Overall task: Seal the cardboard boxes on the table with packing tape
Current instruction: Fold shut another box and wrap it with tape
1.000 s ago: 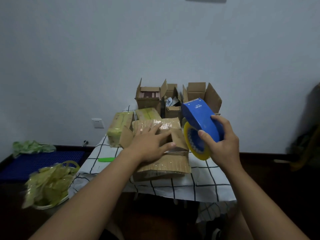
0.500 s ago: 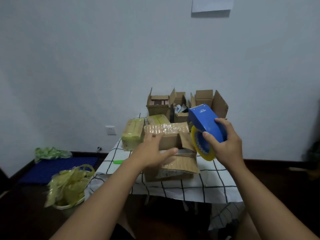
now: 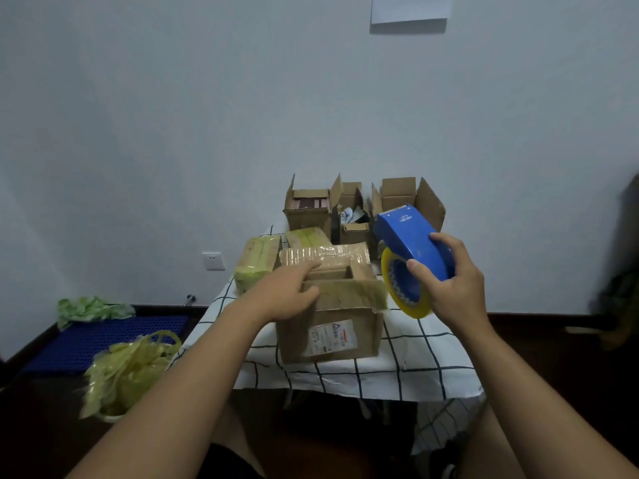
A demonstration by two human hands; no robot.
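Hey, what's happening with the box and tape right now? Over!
Left hand on front box flaps, still open. Right hand grips tape dispenser, held clear. Nothing blocking.

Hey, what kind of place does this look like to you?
Probably a room at home used for packing parcels: a small table under a checked cloth, open cardboard boxes against a plain wall with a wall socket, and a blue tape dispenser.
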